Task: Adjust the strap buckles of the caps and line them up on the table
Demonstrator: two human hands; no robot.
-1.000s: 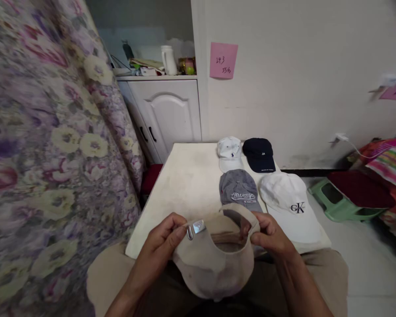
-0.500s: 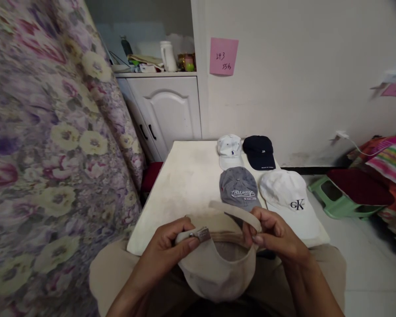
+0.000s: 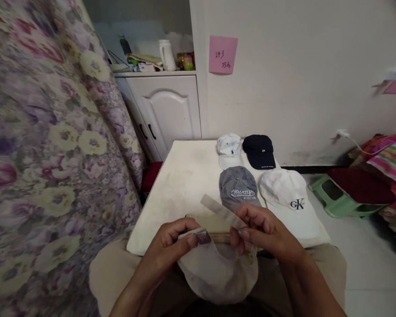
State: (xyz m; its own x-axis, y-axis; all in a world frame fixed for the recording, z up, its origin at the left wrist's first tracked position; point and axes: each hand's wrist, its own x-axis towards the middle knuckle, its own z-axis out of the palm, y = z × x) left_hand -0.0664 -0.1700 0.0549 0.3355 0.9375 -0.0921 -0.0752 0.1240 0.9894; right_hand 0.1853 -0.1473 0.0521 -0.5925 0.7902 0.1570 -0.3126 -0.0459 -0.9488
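A beige baseball cap [image 3: 218,281] hangs over my lap, its back opening turned up toward me. My left hand [image 3: 171,242] pinches the cap's edge beside a small metal buckle [image 3: 203,237]. Between the thumb and fingers of my right hand [image 3: 259,229] is the cap's adjusting strap [image 3: 218,209]; its loose end points up and left, apart from the buckle. Just beyond lies a grey cap [image 3: 237,185] with white lettering, partly behind my right hand. A white cap [image 3: 284,189] marked CK rests to its right.
On the cream-covered table [image 3: 185,176], a small white cap [image 3: 229,149] and a navy cap [image 3: 260,150] sit at the back. A floral curtain [image 3: 66,176] hangs at left. To the right stands a green stool [image 3: 333,198] with a dark red top.
My right hand has shifted left and its grip has moved along the strap. The strap's free end now tilts higher and further left. My left hand stays nearly in place.
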